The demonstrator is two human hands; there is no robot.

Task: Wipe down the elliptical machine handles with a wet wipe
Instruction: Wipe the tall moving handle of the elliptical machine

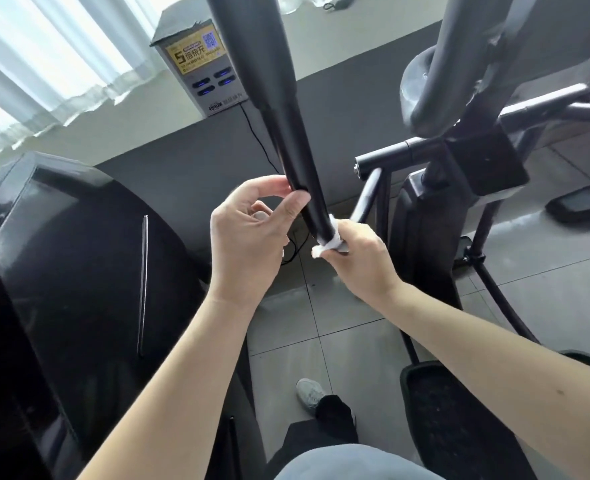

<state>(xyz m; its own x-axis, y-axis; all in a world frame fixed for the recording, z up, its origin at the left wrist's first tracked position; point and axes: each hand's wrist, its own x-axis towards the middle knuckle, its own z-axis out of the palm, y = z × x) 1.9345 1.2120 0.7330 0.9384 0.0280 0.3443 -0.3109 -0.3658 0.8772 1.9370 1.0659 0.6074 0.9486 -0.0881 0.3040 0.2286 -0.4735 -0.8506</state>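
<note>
**Wipe clamped low on the handle, other hand steadying it**

The elliptical machine (459, 161) stands on a tiled floor, its foot pedal (459, 410) low at the right. One long black handle (279, 98) slants down from the top of the view towards the person, thick above and narrower below.

The left hand (248, 237) grips the narrow stretch. Its fingers (269, 183) and thumb curl round the tube from opposite sides, probably to stop the swinging bar from moving under the rubbing.

The right hand (359, 268) sits just below it, close but not touching. It is wrapped round the bar with the wet wipe (331, 242) trapped between palm and tube. Its fingers are clamped together on the cloth, though their tips are hidden behind the bar.

The white wipe forms a collar round the tube, with one bunched end poking out on the left. Wrapping it this way lets one stroke clean the whole way round. Judging by its low position, the thicker upper stretch may need a stroke too.
</note>
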